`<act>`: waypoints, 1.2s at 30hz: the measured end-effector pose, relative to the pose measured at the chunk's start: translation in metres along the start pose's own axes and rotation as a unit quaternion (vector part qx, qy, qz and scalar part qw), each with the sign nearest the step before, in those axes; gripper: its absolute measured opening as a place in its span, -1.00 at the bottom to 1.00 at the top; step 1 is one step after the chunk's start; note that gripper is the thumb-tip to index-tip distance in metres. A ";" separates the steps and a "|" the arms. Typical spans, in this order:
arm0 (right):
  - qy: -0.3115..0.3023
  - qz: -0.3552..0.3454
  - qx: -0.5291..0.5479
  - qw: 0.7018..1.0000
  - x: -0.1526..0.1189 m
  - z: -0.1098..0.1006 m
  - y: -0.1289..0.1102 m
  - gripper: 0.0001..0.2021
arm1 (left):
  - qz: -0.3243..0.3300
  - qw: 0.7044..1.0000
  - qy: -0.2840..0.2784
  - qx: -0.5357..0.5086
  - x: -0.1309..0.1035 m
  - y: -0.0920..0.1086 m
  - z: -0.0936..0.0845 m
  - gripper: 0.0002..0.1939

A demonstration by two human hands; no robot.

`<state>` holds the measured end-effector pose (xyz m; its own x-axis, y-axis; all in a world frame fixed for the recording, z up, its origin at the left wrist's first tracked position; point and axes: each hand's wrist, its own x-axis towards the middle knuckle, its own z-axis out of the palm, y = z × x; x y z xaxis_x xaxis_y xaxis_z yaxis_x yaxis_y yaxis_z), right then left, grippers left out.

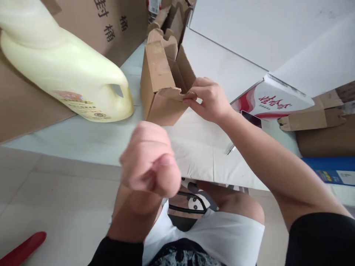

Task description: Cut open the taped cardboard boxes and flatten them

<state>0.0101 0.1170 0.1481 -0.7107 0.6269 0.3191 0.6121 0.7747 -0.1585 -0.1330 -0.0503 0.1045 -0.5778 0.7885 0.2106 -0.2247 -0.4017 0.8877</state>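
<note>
A small open cardboard box (168, 109) stands on the cloth-covered table, its top flaps raised. My right hand (209, 99) pinches the torn near edge of its flap between thumb and fingers. My left hand (152, 160) is held up close to the camera as a fist, the thumb folded over the fingers. Nothing shows in that fist, and it is apart from the box. Left of the box lies a large pale yellow jug (74, 77) with a handle, tilted.
Behind the jug is a big brown carton (122, 51). White boxes (227, 51) stand behind the small box. A red-and-white box (274, 99), a phone (251, 119) and other cartons (324, 136) are at right. The table's front edge runs above my lap.
</note>
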 end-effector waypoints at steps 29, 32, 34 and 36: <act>0.197 0.117 0.146 0.962 -0.230 -0.018 -0.050 -0.21 | 0.002 0.979 -0.192 0.075 0.034 -0.035 0.028 -0.64; 0.218 0.095 0.226 0.945 -0.228 -0.003 -0.049 0.10 | 0.039 0.974 -0.198 0.106 0.028 -0.041 0.024 -0.74; 0.212 0.068 0.271 0.936 -0.227 -0.001 -0.048 0.14 | 0.081 0.962 -0.210 0.152 0.026 -0.042 0.021 -0.76; 0.176 0.032 0.290 0.940 -0.227 -0.003 -0.047 0.03 | 0.123 0.946 -0.226 0.199 0.026 -0.043 0.018 -0.72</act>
<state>0.1444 -0.0619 0.0858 -0.4570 0.6874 0.5645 0.2849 0.7143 -0.6392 -0.1244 -0.0043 0.0791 -0.1606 0.8488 0.5037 0.2377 -0.4621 0.8544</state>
